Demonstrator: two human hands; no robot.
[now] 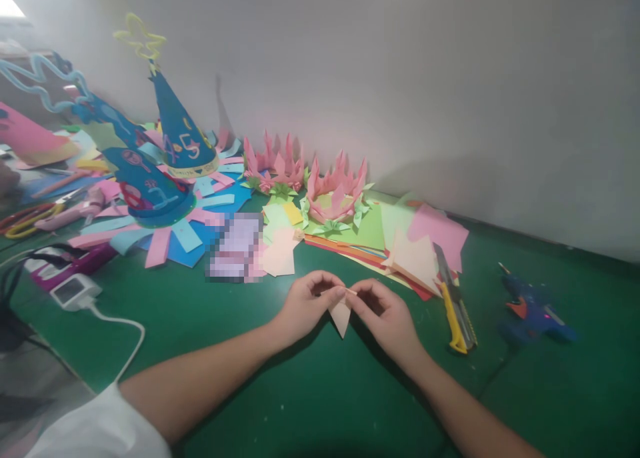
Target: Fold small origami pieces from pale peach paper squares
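Note:
Between my two hands is a small folded piece of pale peach paper [341, 319], its point hanging downward. My left hand [311, 306] pinches the upper left corner between thumb and fingers. On the other side, my right hand [385, 311] grips the upper right corner the same way, the two thumbs nearly meeting. The fingers partly hide the paper's top edge. Just beyond my hands lie loose peach sheets [281, 255], and two pink folded-paper crowns [336, 195] with green paper leaves stand farther back.
A yellow utility knife [455, 321] leans against a stack of coloured paper [350, 238]. To its right is a blue glue gun [537, 311]. Blue cone hats [183, 121] with paper strips crowd the left, near a power strip [75, 268] with a white charger [76, 291]. Behind rises a grey wall [450, 91].

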